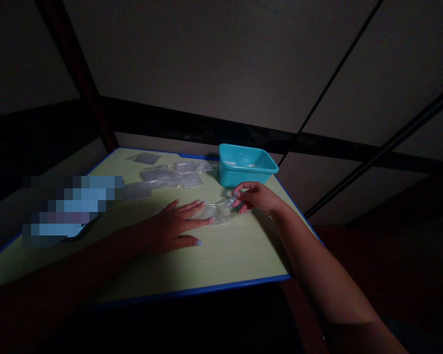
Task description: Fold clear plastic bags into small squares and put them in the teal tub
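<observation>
A clear plastic bag (218, 214) lies on the pale table in front of me. My left hand (179, 223) rests flat with fingers spread, its fingertips over the bag's left part. At the bag's right end my right hand (253, 196) is closed in a pinch on the crumpled plastic. Something small and whitish shows at those fingertips; I cannot tell whether it is a fold of the bag or a separate piece. Just behind the right hand stands a turquoise plastic basket (239, 176), with a few whitish pieces visible inside.
Several flat clear plastic packets (190, 180) lie spread over the back left of the table (221, 260), which has a blue edge. A blurred-out device with a lit screen (77, 201) is at the left. Panelled walls (192, 64) stand close behind the table.
</observation>
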A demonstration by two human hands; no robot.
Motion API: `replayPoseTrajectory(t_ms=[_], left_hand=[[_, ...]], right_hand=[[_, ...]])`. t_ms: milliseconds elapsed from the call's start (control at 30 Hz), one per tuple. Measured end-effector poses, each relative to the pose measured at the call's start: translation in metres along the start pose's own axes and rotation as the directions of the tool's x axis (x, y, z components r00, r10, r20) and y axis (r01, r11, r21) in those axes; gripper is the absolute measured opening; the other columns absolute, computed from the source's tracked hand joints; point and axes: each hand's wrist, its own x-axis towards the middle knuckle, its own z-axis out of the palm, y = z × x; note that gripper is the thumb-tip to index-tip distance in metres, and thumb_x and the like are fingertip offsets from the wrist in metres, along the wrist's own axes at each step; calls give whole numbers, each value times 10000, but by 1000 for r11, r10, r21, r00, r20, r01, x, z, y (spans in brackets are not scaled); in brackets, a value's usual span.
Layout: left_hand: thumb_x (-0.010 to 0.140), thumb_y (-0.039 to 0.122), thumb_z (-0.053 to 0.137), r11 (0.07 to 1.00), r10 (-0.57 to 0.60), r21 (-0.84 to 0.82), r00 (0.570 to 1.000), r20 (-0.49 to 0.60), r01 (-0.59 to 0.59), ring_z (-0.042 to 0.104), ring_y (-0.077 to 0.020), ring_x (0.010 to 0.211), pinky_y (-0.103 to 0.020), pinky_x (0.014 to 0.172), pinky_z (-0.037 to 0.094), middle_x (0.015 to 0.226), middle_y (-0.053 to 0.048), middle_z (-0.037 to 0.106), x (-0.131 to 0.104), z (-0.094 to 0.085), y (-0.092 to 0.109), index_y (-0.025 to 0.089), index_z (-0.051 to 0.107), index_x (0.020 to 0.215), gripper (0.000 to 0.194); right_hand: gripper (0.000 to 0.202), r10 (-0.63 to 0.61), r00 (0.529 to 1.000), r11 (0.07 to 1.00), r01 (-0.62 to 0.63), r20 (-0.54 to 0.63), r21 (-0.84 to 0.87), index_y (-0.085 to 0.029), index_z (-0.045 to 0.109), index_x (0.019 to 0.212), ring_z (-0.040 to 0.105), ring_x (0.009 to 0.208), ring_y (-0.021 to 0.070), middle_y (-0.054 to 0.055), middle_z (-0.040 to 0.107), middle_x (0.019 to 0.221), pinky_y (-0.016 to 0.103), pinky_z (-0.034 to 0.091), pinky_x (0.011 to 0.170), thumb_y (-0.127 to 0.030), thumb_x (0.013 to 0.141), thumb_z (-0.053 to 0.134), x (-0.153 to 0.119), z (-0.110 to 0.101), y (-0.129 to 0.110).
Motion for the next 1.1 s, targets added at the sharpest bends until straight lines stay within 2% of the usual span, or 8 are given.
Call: replayPoseTrajectory(t_ms=[233,433,600,733,867,1100], left_hand=[[940,522,400,1000,-10,-20,1000,8,11,132,-347,1432,-652,1064,145,1568,-101,80,0,-2,1,366,279,1458,554],[944,538,374,1000,-18,-9,1000,5,18,95,-313,1442,-637,1072,151,1572,-96,59,-1,-1,2,389,235,1464,558],[944,509,396,997,-73,30,997,25,72,87,-313,1443,-633,1072,148,1567,-118,79,0,-3,8,354,247,1469,567],[936,534,399,996,-77,52,997,-11,77,114,-331,1438,-661,1055,143,1565,-121,98,-1,0,9,356,248,1469,581],[930,556,397,996,-68,47,997,-18,69,129,-351,1432,-667,1050,140,1564,-128,99,-1,3,7,362,244,1469,593],[926,555,410,997,-53,61,998,-44,56,91,-359,1435,-663,1052,131,1571,-114,69,-1,7,6,418,234,1456,575]], right_hand=[[223,-63,998,998,63,-15,10,-120,690,789,650,560,125,53,704,694,219,531,511,-306,698,771,6,-4,7],[316,-231,969,972,227,-86,-57,-138,702,717,596,581,113,31,683,657,246,503,583,-425,620,794,9,-5,10],[253,-249,964,968,246,-95,-48,-147,663,681,621,610,128,19,679,650,269,507,653,-323,553,792,11,-2,9],[160,-209,973,975,201,-96,-91,-149,628,650,618,562,129,1,648,594,245,492,576,-183,536,736,12,0,11],[104,-170,983,978,159,-74,-137,-138,633,661,591,501,119,9,633,556,211,445,480,-143,574,692,11,0,12],[196,-171,984,973,160,-55,-168,-142,647,802,592,503,111,7,657,603,200,438,479,-109,611,667,8,-2,8]])
